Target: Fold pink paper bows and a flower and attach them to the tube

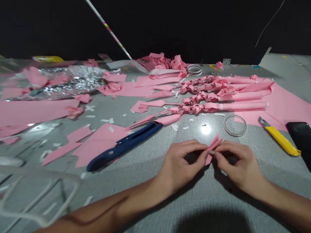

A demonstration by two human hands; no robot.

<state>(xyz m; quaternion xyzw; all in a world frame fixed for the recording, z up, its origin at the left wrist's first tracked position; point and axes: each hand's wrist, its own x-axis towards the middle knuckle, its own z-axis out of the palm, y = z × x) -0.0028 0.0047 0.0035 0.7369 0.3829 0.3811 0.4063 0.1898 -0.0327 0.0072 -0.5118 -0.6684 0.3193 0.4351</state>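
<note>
A small folded piece of pink paper (215, 142) stands between my two hands, its pointed ends upward and its lower part partly hidden by my fingers. My left hand (186, 161) pinches its left side between thumb and forefinger. On the other side, my right hand (234, 161) grips it the same way, with a small pale bit at the fingertips that I cannot make out. Just beyond my right hand lies a roll of tape (235, 125). Pink paper chains (194, 108) joined to rolled paper tubes (244, 106) stretch across the table behind my hands.
A dark blue stapler (123, 145) lies left of my hands. To the right are a yellow utility knife (282, 139) and a black phone (300, 134). Pink sheets (102, 139) and white scraps are scattered leftward. A white wire rack (41, 191) stands near left; a black panel (155, 29) closes the back.
</note>
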